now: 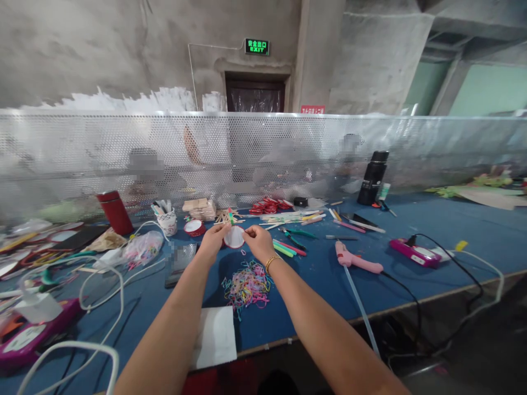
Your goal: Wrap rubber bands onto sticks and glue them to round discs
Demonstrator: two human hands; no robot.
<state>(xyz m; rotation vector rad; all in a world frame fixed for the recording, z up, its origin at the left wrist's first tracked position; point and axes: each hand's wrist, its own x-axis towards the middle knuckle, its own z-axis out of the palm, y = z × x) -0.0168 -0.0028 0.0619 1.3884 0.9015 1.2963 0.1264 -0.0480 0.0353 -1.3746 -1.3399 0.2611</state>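
Between my hands, above the blue table, is a small white round disc with a red rim [234,237]. My left hand [214,241] pinches its left edge, and my right hand [260,243] pinches the right edge. A short red and green piece [231,216] stands up at the disc's top; whether it is joined to the disc I cannot tell. Just below the hands lies a loose heap of small colourful plastic clips or loops [247,285]. A gold bracelet circles my right wrist. To the right are green-handled pliers [292,237] and several coloured sticks [288,249].
A pink glue gun [358,260] with its cord lies right, near a power strip [415,253]. Behind stand a black bottle [373,178], a red tumbler [115,213] and a pen cup [167,223]. Cables [119,274] loop at left. A perforated metal screen [255,129] borders the back.
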